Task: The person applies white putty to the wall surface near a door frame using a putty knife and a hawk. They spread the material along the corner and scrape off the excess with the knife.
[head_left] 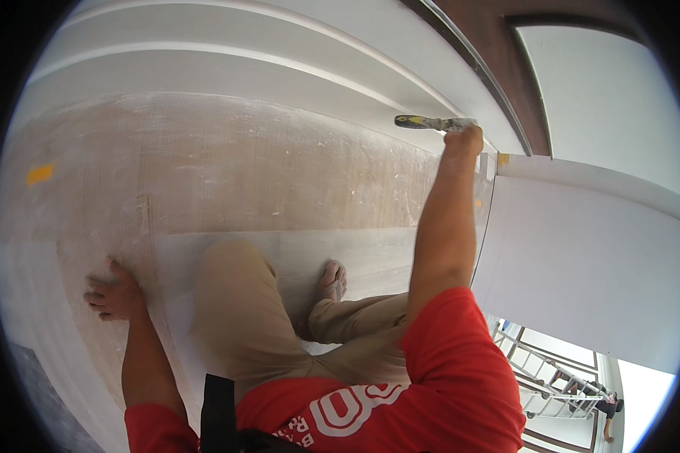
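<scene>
My right hand (465, 140) is closed on a putty knife (425, 123), held by the white skirting at the foot of the wall. The knife's black and yellow handle sticks out to the left, and its other end looks grey and smeared white near my fingers. Whether the blade touches the wall cannot be made out. On the far left, my left hand (115, 293) rests on the dusty floor with its fingers spread, holding nothing.
White stepped skirting (227, 54) runs along the brown, dust-covered floor (279, 166). Orange tape (40, 174) lies at left. Dark brown trim (533, 83) and a white panel (582, 249) stand at right. A ladder (551, 377) and another person (607, 408) are farther back.
</scene>
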`<state>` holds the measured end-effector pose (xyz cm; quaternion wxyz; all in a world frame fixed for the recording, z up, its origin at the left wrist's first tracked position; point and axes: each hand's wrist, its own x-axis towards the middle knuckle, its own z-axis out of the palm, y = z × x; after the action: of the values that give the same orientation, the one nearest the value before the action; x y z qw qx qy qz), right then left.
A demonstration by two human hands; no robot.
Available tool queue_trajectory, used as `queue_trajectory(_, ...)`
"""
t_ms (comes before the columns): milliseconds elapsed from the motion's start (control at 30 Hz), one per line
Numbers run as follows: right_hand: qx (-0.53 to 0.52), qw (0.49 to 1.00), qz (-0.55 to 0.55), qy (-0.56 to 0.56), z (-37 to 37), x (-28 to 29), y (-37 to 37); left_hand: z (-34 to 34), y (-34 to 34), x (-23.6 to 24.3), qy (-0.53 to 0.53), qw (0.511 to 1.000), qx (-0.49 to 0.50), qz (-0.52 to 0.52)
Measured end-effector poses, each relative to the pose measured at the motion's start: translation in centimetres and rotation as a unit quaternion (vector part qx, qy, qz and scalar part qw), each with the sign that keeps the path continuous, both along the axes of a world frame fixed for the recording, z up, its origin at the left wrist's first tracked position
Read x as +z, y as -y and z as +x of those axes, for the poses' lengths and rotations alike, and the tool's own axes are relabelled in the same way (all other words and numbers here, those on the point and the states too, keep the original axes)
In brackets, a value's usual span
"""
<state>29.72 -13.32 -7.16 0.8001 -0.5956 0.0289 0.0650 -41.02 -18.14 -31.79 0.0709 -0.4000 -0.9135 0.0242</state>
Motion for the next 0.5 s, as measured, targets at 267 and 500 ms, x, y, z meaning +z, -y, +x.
queue_trajectory(267,-0.116,0.989,-0.072,0.052,16.2,2.1,7.6,-0.7,0.3,-0.9,0.017,1.000,0.010,0.009)
queue_trajectory(500,-0.024,0.385,-0.894,0.227,28.0,5.7,16.3,0.6,0.6,-2.9,0.025,1.000,0.012,0.011)
